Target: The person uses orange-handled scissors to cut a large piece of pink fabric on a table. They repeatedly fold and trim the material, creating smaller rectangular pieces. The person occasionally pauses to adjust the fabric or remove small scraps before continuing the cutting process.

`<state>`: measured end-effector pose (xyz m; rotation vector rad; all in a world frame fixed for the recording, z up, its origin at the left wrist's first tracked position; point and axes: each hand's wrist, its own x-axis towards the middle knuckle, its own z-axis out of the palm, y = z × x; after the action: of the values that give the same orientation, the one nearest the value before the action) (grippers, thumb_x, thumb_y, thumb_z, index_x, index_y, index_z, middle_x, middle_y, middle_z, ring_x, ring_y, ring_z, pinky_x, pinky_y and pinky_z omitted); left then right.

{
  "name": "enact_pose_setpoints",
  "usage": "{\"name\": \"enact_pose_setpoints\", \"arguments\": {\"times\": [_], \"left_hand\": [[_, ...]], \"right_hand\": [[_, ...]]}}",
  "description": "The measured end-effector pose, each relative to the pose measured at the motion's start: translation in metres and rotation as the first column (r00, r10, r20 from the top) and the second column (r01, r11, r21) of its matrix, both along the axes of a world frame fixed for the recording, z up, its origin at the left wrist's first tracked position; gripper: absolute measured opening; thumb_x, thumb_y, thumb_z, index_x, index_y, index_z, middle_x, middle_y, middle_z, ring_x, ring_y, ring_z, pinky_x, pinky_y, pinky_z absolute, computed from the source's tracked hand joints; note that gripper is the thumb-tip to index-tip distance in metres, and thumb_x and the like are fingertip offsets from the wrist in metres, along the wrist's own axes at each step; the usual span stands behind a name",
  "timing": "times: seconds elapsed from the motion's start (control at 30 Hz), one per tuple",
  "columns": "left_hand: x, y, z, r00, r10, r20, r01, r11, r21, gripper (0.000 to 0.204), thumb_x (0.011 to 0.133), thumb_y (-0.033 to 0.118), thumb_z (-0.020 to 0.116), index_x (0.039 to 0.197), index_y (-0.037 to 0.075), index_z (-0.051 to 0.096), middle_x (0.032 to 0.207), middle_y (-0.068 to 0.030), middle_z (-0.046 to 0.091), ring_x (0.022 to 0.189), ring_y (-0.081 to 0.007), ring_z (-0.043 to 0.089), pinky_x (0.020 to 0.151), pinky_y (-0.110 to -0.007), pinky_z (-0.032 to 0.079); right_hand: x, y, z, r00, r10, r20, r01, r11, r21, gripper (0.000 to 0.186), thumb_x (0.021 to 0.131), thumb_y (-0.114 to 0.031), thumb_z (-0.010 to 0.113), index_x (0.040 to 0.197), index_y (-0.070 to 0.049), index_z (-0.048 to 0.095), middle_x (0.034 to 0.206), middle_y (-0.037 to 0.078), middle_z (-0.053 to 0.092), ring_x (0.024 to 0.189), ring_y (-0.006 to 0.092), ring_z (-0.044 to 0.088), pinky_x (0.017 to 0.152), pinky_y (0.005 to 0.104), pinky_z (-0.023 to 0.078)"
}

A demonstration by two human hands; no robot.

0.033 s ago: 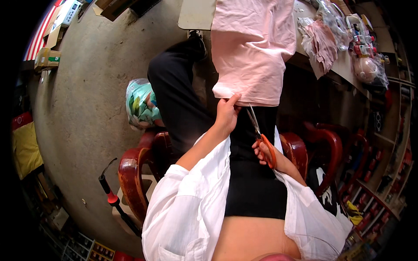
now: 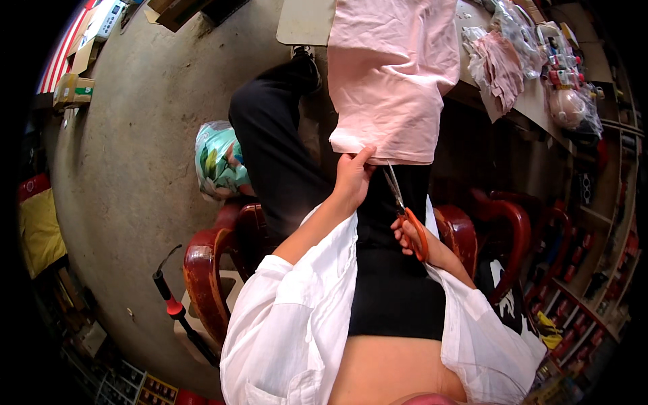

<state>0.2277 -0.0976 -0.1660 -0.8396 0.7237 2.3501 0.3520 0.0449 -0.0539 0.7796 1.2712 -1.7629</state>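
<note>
A pale pink cloth (image 2: 395, 88) drapes off the table edge and hangs over my lap. My left hand (image 2: 353, 177) pinches its lower hem, thumb on top and fingers tucked beneath. In my right hand (image 2: 410, 235) is a pair of scissors (image 2: 416, 233) with orange handles. Their narrow metal blades point up toward the hem, just right of my left fingers, with the tips at the cloth's lower edge. Whether the tips touch the cloth I cannot tell.
A white table (image 2: 305, 23) stands ahead, with crumpled pink cloth (image 2: 499, 64) and plastic bags at its right. Red wooden chair arms (image 2: 202, 260) flank me. On the floor at left sits a green patterned bag (image 2: 219, 162). Shelves (image 2: 607, 223) line the right side.
</note>
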Motion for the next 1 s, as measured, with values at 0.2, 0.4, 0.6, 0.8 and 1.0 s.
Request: {"name": "enact_pose_setpoints", "arguments": {"times": [0.2, 0.4, 0.6, 0.8, 1.0], "left_hand": [[0.013, 0.001, 0.039, 0.995, -0.063, -0.073, 0.064, 0.998, 0.002, 0.023, 0.082, 0.011, 0.068, 0.101, 0.004, 0.058, 0.09, -0.0012, 0.061, 0.078, -0.0101, 0.056, 0.07, -0.025, 0.044], [0.02, 0.002, 0.044, 0.989, -0.102, -0.103, 0.098, 0.994, -0.05, 0.02, 0.081, 0.013, 0.07, 0.095, 0.003, 0.06, 0.084, -0.0022, 0.062, 0.071, -0.0091, 0.054, 0.067, -0.023, 0.043], [0.022, 0.002, 0.043, 0.984, -0.137, -0.115, 0.128, 0.988, -0.084, 0.016, 0.08, 0.015, 0.071, 0.088, 0.004, 0.062, 0.079, -0.0015, 0.062, 0.064, -0.0079, 0.05, 0.061, -0.022, 0.039], [0.026, 0.003, 0.043, 0.991, -0.094, -0.094, 0.093, 0.996, -0.013, 0.016, 0.081, 0.017, 0.071, 0.083, 0.005, 0.061, 0.076, -0.0005, 0.059, 0.062, -0.0078, 0.045, 0.058, -0.024, 0.037], [0.022, -0.004, 0.039, 0.989, -0.084, -0.12, 0.091, 0.994, 0.058, 0.02, 0.084, 0.014, 0.067, 0.098, 0.005, 0.056, 0.084, -0.0002, 0.059, 0.073, -0.0093, 0.053, 0.068, -0.026, 0.043]], "right_hand": [[-0.004, -0.008, -0.007, 0.985, 0.015, -0.173, -0.006, 0.998, 0.056, 0.035, 0.095, -0.036, 0.048, 0.113, -0.006, 0.043, 0.084, -0.001, 0.041, 0.069, 0.0053, 0.04, 0.057, 0.0186, 0.038], [-0.007, -0.01, -0.013, 0.976, 0.044, -0.213, -0.022, 0.994, 0.106, 0.055, 0.09, -0.05, 0.052, 0.12, -0.004, 0.042, 0.09, 0.0, 0.044, 0.076, 0.0069, 0.045, 0.062, 0.0215, 0.041], [-0.005, -0.019, -0.016, 0.944, 0.122, -0.307, -0.05, 0.972, 0.23, 0.047, 0.093, -0.044, 0.048, 0.115, -0.003, 0.042, 0.081, 0.001, 0.043, 0.065, 0.0079, 0.044, 0.058, 0.0209, 0.04], [-0.007, -0.021, -0.017, 0.96, -0.043, -0.278, 0.074, 0.992, 0.105, 0.065, 0.086, -0.061, 0.047, 0.117, -0.004, 0.044, 0.089, 0.001, 0.044, 0.074, 0.0097, 0.047, 0.061, 0.0234, 0.044], [-0.014, -0.024, -0.016, 0.965, -0.216, -0.148, 0.208, 0.976, -0.069, 0.039, 0.093, -0.047, 0.047, 0.1, -0.008, 0.047, 0.077, -0.002, 0.041, 0.066, 0.0069, 0.044, 0.054, 0.0201, 0.042]]}}
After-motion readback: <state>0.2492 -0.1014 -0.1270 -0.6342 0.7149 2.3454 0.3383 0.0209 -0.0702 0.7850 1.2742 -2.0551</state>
